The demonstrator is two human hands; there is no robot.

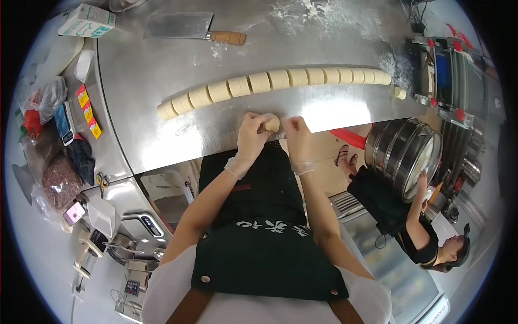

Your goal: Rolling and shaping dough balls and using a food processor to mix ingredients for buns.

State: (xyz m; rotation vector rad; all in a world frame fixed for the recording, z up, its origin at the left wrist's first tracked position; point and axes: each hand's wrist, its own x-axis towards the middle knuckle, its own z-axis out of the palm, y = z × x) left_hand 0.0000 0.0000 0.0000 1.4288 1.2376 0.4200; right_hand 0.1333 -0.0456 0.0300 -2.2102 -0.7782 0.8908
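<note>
My left hand (252, 135), in a clear plastic glove, is closed around a pale round dough piece (272, 124) near the front edge of the steel worktop (124, 65). My right hand (297, 139), also gloved, has its fingers curled just right of that piece; whether anything is in them I cannot make out. A long, curved row of pale cut dough pieces (218, 92) stretches across the worktop beyond my hands, with a separate small piece (399, 93) off its right end.
A cleaver (178, 26) and flour dusting (302, 11) lie at the back. Bags (62, 181), a carton (86, 21) and a phone (63, 123) crowd the left. Rightward are a roller machine (437, 75), stacked steamers (396, 156) and a co-worker (418, 237) beside them.
</note>
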